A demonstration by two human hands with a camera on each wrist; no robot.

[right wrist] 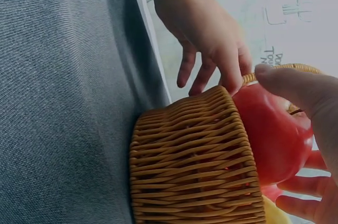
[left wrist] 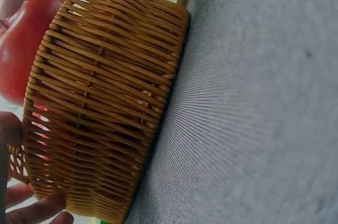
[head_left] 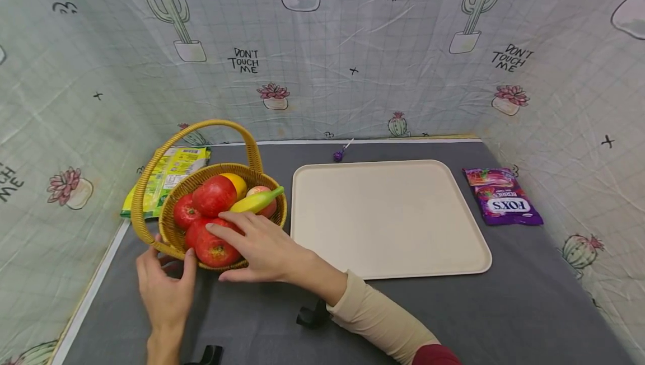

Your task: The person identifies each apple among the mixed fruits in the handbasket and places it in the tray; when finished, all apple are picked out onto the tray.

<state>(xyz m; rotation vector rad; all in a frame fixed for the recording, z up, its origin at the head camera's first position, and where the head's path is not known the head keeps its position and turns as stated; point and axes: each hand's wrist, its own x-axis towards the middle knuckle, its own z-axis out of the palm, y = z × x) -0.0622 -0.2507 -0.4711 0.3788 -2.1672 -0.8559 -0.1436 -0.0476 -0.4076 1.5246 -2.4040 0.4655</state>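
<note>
A yellow-brown wicker basket (head_left: 173,236) with an arched handle stands at the left, filled with fruit. In it lie several red fruits, a green-yellow banana (head_left: 256,201), a yellow fruit (head_left: 235,183) and a pinkish fruit (head_left: 269,207). My left hand (head_left: 166,284) holds the basket's near-left rim at the handle's base, partly hidden by the weave in the left wrist view. Over the front red apple (right wrist: 274,134) spreads my right hand (head_left: 269,250), thumb apart and fingers extended around it; whether they touch the apple is hard to tell.
A cream tray (head_left: 388,219) lies right of the basket. Beyond it is a purple lollipop (head_left: 339,155). At the far right rests a purple Fox's Berries packet (head_left: 504,197). A yellow-green bag (head_left: 171,174) lies behind the basket. Printed cloth walls surround the grey table (head_left: 262,326).
</note>
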